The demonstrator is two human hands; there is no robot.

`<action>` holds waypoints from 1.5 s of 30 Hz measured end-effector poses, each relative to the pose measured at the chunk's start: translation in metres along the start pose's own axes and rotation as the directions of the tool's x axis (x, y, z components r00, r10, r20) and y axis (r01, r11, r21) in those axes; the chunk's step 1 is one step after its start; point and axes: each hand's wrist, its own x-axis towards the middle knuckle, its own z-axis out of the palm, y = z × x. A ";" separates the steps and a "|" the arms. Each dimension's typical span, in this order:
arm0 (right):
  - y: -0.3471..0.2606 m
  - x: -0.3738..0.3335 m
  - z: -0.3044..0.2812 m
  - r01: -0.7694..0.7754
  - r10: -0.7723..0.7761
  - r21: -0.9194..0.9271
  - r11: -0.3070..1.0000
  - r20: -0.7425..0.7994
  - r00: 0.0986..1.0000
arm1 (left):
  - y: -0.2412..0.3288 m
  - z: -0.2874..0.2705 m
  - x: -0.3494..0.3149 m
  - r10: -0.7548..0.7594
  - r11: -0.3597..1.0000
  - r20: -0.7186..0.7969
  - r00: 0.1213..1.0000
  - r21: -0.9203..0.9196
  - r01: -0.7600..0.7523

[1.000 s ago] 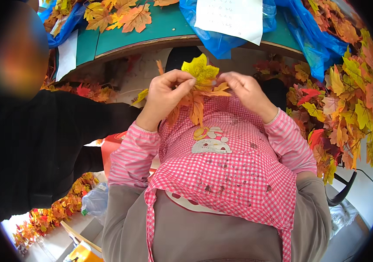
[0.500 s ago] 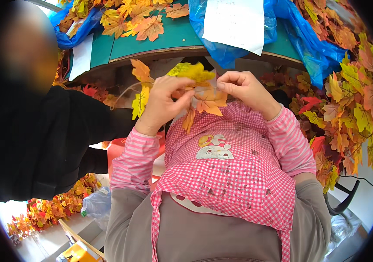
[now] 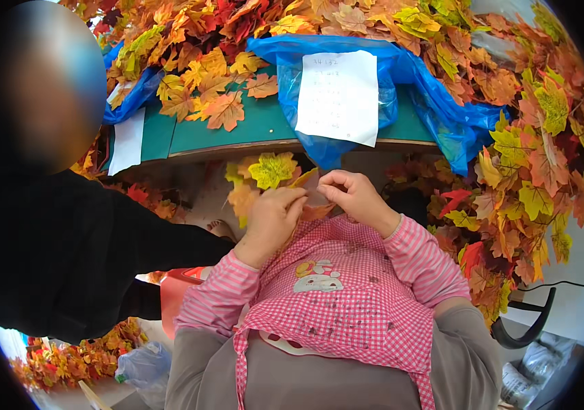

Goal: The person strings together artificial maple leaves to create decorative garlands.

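Note:
In front of my apron, my left hand (image 3: 275, 220) is closed on an artificial leaf garland (image 3: 271, 170) with yellow-green and orange maple-shaped leaves. Its leaves hang beyond my left knuckles, and an orange leaf (image 3: 316, 211) shows between my hands. My right hand (image 3: 360, 199) pinches at the garland's other end, thumb and forefinger together. The thin stem between those fingertips is too fine to make out now. Both hands are close together, just short of the table edge.
A green table (image 3: 237, 130) ahead bears heaped autumn leaves (image 3: 224, 113), blue plastic bags (image 3: 278, 82) and a handwritten paper sheet (image 3: 338, 99). More garlands (image 3: 538, 198) hang at my right. A person in black (image 3: 80, 253) stands close at my left. A black curved chair part (image 3: 538, 328) is lower right.
The view has tilted up, showing more of the table. My hands have come nearer each other, and the garland's leaves have turned, with the yellow-green one now facing up.

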 end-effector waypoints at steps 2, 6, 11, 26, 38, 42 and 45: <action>0.007 -0.001 0.000 0.029 -0.026 0.105 0.994 -0.030 0.999 | -0.003 0.007 -0.001 -0.306 0.822 0.183 0.934 -0.444 0.356; 0.015 -0.001 0.009 0.019 -0.013 0.208 0.978 -0.031 0.999 | -0.007 0.013 -0.004 -0.354 0.778 0.244 0.903 -0.459 0.429; 0.011 -0.004 -0.002 -0.029 0.025 0.136 0.990 0.029 0.999 | -0.010 0.021 -0.005 -0.397 0.666 0.250 0.883 -0.584 0.465; -0.078 0.042 -0.126 0.081 -0.105 -0.149 0.985 -0.164 0.981 | -0.053 0.089 -0.039 -0.045 0.993 -0.068 0.997 0.107 0.053; -0.148 0.283 -0.103 0.228 -0.249 -0.488 0.843 0.024 0.968 | -0.060 0.084 -0.042 -0.268 0.941 -0.030 0.963 -0.222 0.255; -0.154 0.375 -0.096 0.271 -0.410 -0.816 0.510 0.046 0.911 | -0.068 0.098 -0.050 -0.231 0.960 -0.064 0.971 -0.180 0.217; -0.159 0.419 -0.077 0.082 -0.331 -0.900 0.429 -0.073 0.941 | -0.063 0.091 -0.045 -0.222 0.955 -0.072 0.972 -0.217 0.202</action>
